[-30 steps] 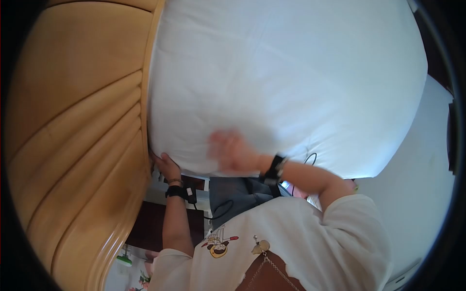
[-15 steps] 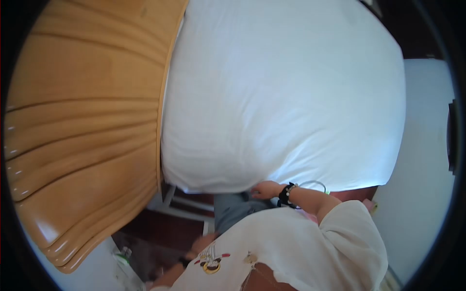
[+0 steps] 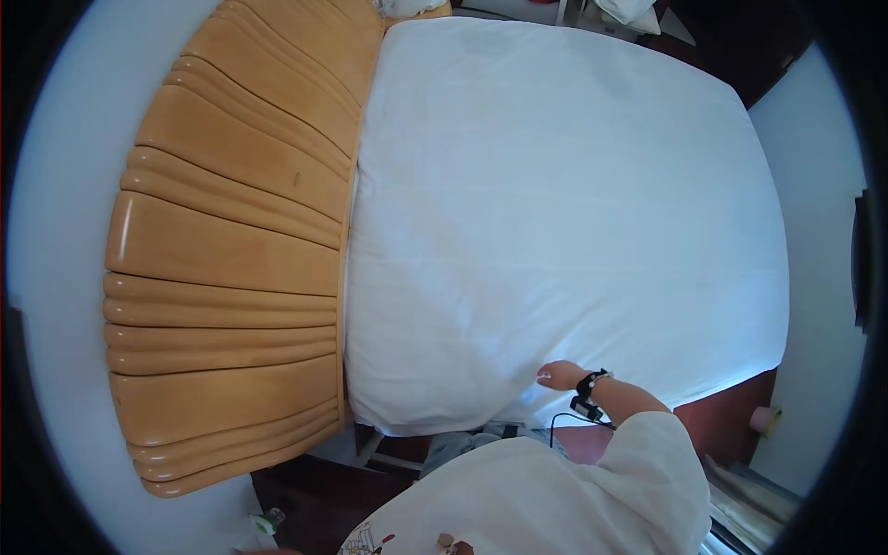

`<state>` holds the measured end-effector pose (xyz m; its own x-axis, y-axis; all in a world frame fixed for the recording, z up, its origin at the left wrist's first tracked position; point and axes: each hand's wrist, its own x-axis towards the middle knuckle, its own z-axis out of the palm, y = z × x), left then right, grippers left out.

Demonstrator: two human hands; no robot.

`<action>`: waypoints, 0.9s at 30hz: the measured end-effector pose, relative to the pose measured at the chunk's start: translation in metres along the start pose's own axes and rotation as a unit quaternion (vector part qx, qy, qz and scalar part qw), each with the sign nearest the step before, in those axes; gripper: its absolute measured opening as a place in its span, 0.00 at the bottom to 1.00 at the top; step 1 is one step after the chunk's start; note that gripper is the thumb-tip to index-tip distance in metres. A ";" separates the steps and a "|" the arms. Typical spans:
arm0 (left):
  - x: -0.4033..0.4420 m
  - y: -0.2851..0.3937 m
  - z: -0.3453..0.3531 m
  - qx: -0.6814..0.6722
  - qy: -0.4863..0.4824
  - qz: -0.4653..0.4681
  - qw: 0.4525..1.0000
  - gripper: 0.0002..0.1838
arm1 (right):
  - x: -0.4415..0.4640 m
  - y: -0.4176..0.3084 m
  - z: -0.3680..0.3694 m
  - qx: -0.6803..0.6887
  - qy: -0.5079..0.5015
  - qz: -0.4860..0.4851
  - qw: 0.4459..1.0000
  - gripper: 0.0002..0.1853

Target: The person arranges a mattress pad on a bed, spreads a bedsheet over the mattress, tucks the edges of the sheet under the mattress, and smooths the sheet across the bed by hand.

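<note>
My right hand [image 3: 561,375] is closed on a bit of the white sheet [image 3: 573,203] near the bed's front edge, and small white folds show between its fingertips. A black strap with a small device is around that wrist. The sheet covers the mattress, fairly smooth at the back and creased around the hand. My left hand is out of view; only a sliver of skin shows at the bottom left edge, too little to tell which part of the arm it is.
A ribbed wooden headboard [image 3: 231,250] runs along the bed's left side. White items [image 3: 629,9] lie beyond the far edge. A pink and yellow roll [image 3: 765,421] is at the right wall. A green and white object [image 3: 268,521] stands at the lower left.
The view has drawn back and shows more of the bed and headboard. My right hand has gone from over the sheet to its edge and closed on it. My left hand has left the mattress corner.
</note>
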<state>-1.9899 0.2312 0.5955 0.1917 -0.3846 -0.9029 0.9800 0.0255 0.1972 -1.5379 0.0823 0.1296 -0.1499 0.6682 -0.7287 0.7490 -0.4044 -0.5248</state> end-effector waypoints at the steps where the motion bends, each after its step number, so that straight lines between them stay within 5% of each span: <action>1: -0.038 0.028 -0.018 0.025 0.149 0.009 0.989 0.18 | 0.005 0.004 -0.004 0.008 0.005 0.003 1.000 0.20; 3: -0.098 0.093 -0.052 0.161 0.297 -0.087 0.937 0.19 | 0.007 0.014 -0.045 0.007 0.007 0.021 1.000 0.19; 5: -0.144 0.098 -0.102 0.015 0.487 0.102 0.867 0.27 | 0.044 0.026 -0.065 -0.026 0.060 0.005 0.998 0.19; 6: -0.171 0.110 -0.133 0.062 0.534 0.126 0.834 0.31 | 0.061 0.027 -0.085 -0.014 0.098 0.024 0.995 0.19; 7: -0.192 0.111 -0.175 0.048 0.542 0.262 0.797 0.28 | 0.072 0.026 -0.105 -0.004 0.132 0.043 0.990 0.19; 8: -0.201 0.166 -0.189 -0.032 0.659 0.171 0.731 0.27 | 0.097 0.035 -0.119 -0.002 0.180 0.048 0.982 0.20; 9: -0.212 0.200 -0.218 -0.032 0.660 0.172 0.730 0.27 | 0.122 0.044 -0.131 0.000 0.227 0.053 0.973 0.22; 11: -0.224 0.247 -0.269 0.188 0.659 0.242 0.687 0.27 | 0.144 0.025 -0.168 0.008 0.291 0.094 0.952 0.29; 13: -0.200 0.276 -0.318 0.199 0.658 0.263 0.677 0.26 | 0.155 -0.015 -0.201 -0.002 0.291 0.176 0.940 0.39; 17: -0.085 0.313 -0.434 0.229 0.648 0.347 0.639 0.23 | 0.183 -0.067 -0.217 -0.015 0.275 0.235 0.932 0.42; 18: -0.062 0.333 -0.441 0.259 0.606 0.282 0.697 0.22 | 0.190 -0.062 -0.213 -0.003 0.314 0.224 0.923 0.41; 21: 0.041 0.327 -0.529 0.217 0.553 0.285 0.752 0.19 | 0.208 -0.047 -0.188 -0.016 0.382 0.217 0.898 0.40; 27: 0.213 0.333 -0.635 0.220 0.615 0.271 0.707 0.32 | 0.214 -0.035 -0.189 -0.078 0.411 0.230 0.879 0.40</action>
<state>-1.5893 0.7433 0.2260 0.6989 0.6719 -0.2452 0.6859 -0.5324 0.4961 -1.4742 0.3570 0.0748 0.6609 0.7077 -0.2497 0.6969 -0.7022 -0.1457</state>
